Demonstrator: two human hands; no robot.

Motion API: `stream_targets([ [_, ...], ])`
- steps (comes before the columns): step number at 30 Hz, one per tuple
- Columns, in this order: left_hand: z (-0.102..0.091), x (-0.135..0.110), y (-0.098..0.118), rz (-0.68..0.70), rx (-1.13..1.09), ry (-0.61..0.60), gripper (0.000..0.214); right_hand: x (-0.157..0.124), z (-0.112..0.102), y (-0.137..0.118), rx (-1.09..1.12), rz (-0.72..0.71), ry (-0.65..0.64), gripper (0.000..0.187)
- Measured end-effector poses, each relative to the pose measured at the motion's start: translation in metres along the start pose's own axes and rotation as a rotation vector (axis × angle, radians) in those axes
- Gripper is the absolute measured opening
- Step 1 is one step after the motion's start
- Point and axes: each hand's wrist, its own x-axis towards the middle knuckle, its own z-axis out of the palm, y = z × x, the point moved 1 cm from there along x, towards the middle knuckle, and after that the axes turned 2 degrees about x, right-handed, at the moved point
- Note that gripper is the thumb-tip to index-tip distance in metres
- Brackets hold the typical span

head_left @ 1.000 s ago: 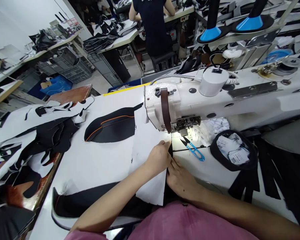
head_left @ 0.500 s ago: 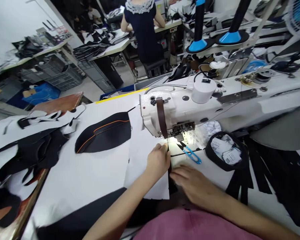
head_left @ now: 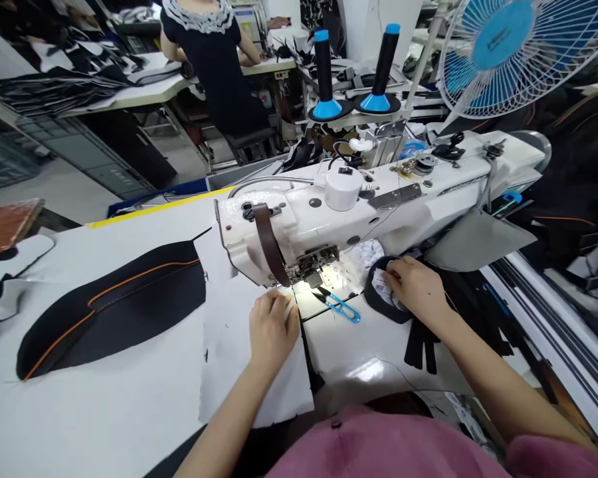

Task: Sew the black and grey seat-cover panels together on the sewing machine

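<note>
My left hand [head_left: 274, 328] is closed on the edge of a white-backed fabric panel [head_left: 244, 358], just in front of the presser foot of the sewing machine [head_left: 299, 226]. Black material shows along that panel's right edge. My right hand [head_left: 416, 289] reaches into a black fabric ring [head_left: 379, 307], its fingers pinched at the white labels [head_left: 380, 284] inside; the fingertips are partly hidden. Blue thread snips [head_left: 343, 309] lie between my hands, blades toward the needle. A black piece with orange piping [head_left: 144, 292] rests on the table to the left.
Two black thread cones [head_left: 323, 73] stand behind the machine, with a blue-and-white fan [head_left: 503, 40] at the right. White scraps [head_left: 10, 285] lie at the left edge, black strips [head_left: 421, 345] below the ring. A person [head_left: 214, 73] sits at another table.
My right hand has moved from beside the panel's edge rightward to the labels in the black ring. My left hand stays at the panel near the needle. The view has swung right.
</note>
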Motion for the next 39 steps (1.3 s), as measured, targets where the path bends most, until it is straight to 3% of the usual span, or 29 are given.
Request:
stream_targets([
  [6,0.000,0.000,-0.003,0.007,-0.022,0.003,0.014,-0.009,-0.015,0.017,0.039,0.028,0.082,0.031],
  [9,0.000,0.000,-0.002,0.008,-0.023,0.007,0.014,-0.021,-0.029,0.015,0.325,0.097,0.191,0.032],
  [11,0.000,0.000,-0.001,0.001,-0.034,0.006,0.014,-0.027,-0.032,-0.003,0.673,0.178,0.189,0.032],
  [13,0.002,0.000,0.000,-0.016,-0.051,0.020,0.016,-0.028,-0.023,-0.036,0.999,0.219,0.069,0.033],
  [15,0.002,-0.001,0.000,-0.021,-0.082,0.063,0.027,-0.023,-0.004,-0.079,1.153,0.155,-0.089,0.035],
  [17,-0.001,-0.004,0.001,-0.006,-0.133,0.138,0.041,-0.012,0.018,-0.121,1.133,0.097,-0.116,0.037],
  [19,-0.006,-0.008,0.004,0.064,-0.185,0.228,0.048,-0.001,0.037,-0.152,0.950,0.077,-0.129,0.036],
  [22,-0.012,-0.015,0.010,0.190,-0.199,0.246,0.049,0.010,0.050,-0.176,0.619,0.050,-0.180,0.027],
  [26,-0.006,-0.015,0.007,0.091,-0.151,0.019,0.046,0.009,0.046,-0.180,0.392,-0.025,-0.222,0.027],
  [28,-0.003,-0.013,0.001,0.046,-0.139,-0.040,0.044,0.004,0.041,-0.177,0.346,-0.095,-0.233,0.028],
  [33,-0.005,-0.009,-0.012,0.128,-0.144,-0.104,0.041,-0.016,0.037,-0.160,0.363,-0.293,-0.195,0.020],
  [39,-0.004,-0.005,-0.013,0.187,-0.196,-0.133,0.036,-0.028,0.047,-0.152,0.481,-0.677,-0.122,0.025],
])
